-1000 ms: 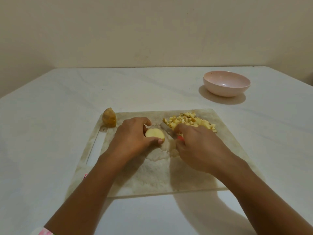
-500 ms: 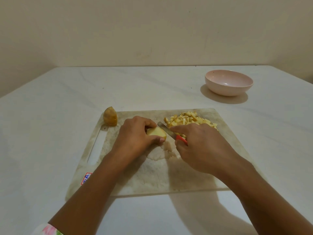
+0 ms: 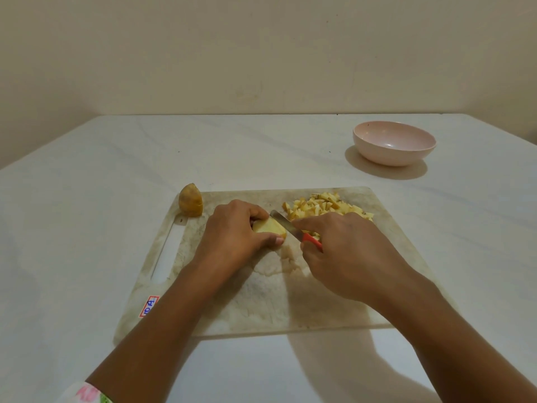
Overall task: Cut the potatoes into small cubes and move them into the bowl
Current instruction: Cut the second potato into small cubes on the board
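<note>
The head view shows one cutting board (image 3: 290,301) on a white table (image 3: 87,213), one pink bowl (image 3: 389,157), one knife (image 3: 287,226), two larger pieces of potato and one heap of potato cubes (image 3: 322,206). The bowl stands on the table at the far right, well apart from the board. The heap lies on the board's far right part. One piece, a brown-skinned chunk (image 3: 190,200), stands at the board's far left corner, just beyond the handle slot (image 3: 168,251). The other, a pale potato piece (image 3: 268,228), lies near the board's middle, between the two hands. A red and blue sticker (image 3: 149,306) sits at the board's near left corner.

The left hand (image 3: 232,231) reaches in from the lower left and covers most of the potato piece, fingers curled over its top and thumb pressed against its near side. The right hand (image 3: 345,254) is wrapped round the knife's red handle, with the index finger stretched along the blade's back. This hand hides most of the handle and the heap's near edge. The blade slants to the far left and touches the right side of the potato piece. A flowered sleeve (image 3: 87,394) shows at the bottom left.
</note>
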